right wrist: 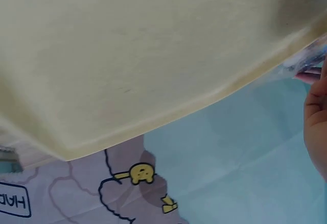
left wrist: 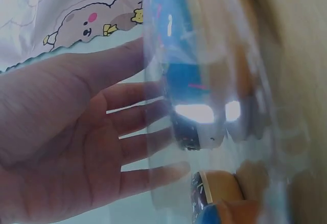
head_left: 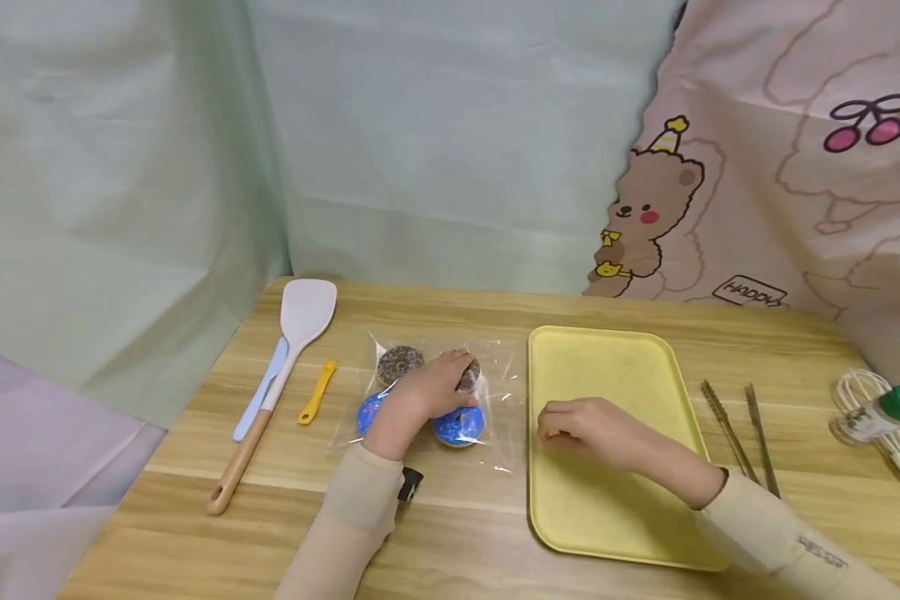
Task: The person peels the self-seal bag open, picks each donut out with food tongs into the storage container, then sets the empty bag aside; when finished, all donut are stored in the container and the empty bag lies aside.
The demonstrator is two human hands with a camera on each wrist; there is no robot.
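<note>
Left hand (head_left: 427, 392) lies flat with straight fingers on the clear doughnut bag (head_left: 431, 400) on the desk (head_left: 157, 517), while the right hand (head_left: 585, 429), loosely curled and empty, rests on the yellow tray (head_left: 615, 358); likely steadying, pinching the bag next.

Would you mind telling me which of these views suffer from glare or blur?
Head view: evenly lit and sharp, with faint sheen on the clear bag under the left hand. Left wrist view: white glare patches on the bag, doughnuts smeared. Right wrist view: the yellow tray fills the frame, soft and close.
</note>
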